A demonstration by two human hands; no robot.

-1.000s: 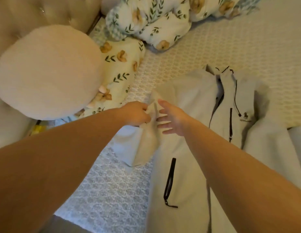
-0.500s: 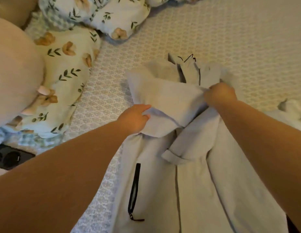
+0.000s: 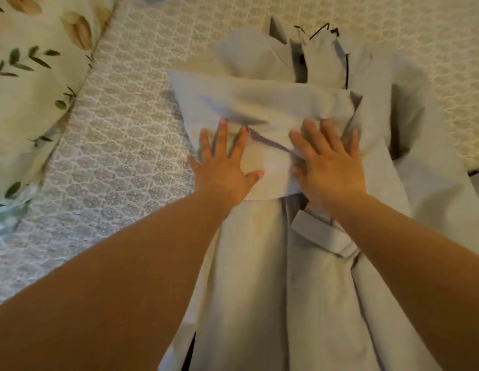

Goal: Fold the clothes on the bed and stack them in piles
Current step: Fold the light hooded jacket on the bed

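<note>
A light grey zip jacket [image 3: 259, 277] lies on the bed, its collar and black drawcords at the far end. Its left sleeve [image 3: 262, 103] is folded across the chest, and the other sleeve's cuff [image 3: 321, 234] lies down the middle. My left hand [image 3: 222, 167] presses flat on the folded sleeve with fingers spread. My right hand [image 3: 329, 162] presses flat beside it, fingers straight, on the same fold.
The bed cover [image 3: 120, 162] has a pale lattice pattern and runs left of and beyond the jacket. A floral pillow [image 3: 32, 84] lies at the left edge. More grey fabric [image 3: 447, 199] spreads to the right of the jacket.
Both hands let go of the sleeve they were carrying across the jacket and now lie flat on it. The view has moved in closer over the jacket.
</note>
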